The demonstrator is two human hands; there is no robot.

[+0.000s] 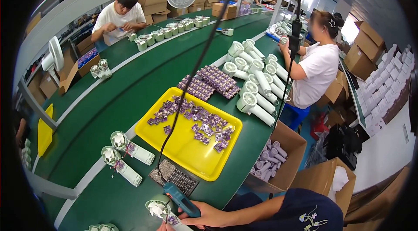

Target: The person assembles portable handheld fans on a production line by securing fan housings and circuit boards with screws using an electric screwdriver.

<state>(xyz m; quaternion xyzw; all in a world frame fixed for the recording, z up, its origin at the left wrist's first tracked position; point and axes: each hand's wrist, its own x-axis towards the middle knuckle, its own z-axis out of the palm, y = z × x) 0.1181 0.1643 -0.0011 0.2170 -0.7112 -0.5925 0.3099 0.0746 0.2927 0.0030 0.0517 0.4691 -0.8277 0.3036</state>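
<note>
My right hand (pixel 210 215) is closed around the lower end of a blue-and-black electric screwdriver (pixel 180 198), whose cord runs upward. Beneath it, at the lower edge, is an opened pale-green handheld fan (pixel 157 208) with white blades and a small purple circuit board (pixel 173 220). Only the fingertips of my left hand (pixel 163 227) show, closed at the fan's side; the rest is cut off. Just beyond the screwdriver lies a dark tray of small screws (pixel 174 177). Two more opened fan halves, one nearer (pixel 126 172) and one farther (pixel 140 151), lie to the left.
A yellow tray (pixel 198 161) holds loose purple circuit boards, with stacked board panels (pixel 213 80) behind it. Several green fans (pixel 259 87) are piled at the right. A hanging black cable (pixel 208 43) crosses the view. Co-workers sit across the bench and at right. A carton (pixel 289 144) stands below.
</note>
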